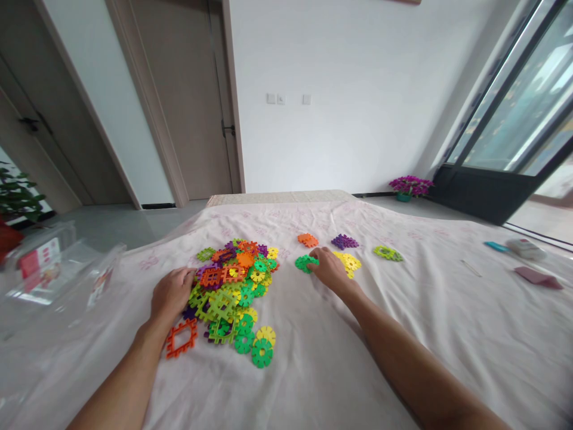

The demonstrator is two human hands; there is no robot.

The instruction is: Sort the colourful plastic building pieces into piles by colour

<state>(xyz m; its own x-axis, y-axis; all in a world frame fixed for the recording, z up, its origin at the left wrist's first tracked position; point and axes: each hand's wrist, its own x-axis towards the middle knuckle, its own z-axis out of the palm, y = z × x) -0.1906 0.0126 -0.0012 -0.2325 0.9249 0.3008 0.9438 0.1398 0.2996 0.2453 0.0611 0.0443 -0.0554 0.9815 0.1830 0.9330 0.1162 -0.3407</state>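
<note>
At the left edge of a mixed pile of plastic building pieces [224,292], my left hand [172,292] rests with its fingers loosely bent against the pieces; it appears to hold nothing. The pile mixes green and yellow notched discs with orange, purple and lime square pieces. My right hand [330,269] reaches to the right of it, thumb and fingers closed at a green notched disc [304,263] within a small green group. Yellow discs [350,263] lie beside that hand, partly covered by it. Beyond are small groups of orange pieces [307,240], purple pieces [344,241] and lime pieces [388,254].
An orange square frame [181,339] lies near my left forearm. Clear plastic packaging [58,280] covers the left side of the pale cloth [313,370]. A thin stick [471,268], a blue item [496,246] and a pink item [538,277] lie at the right.
</note>
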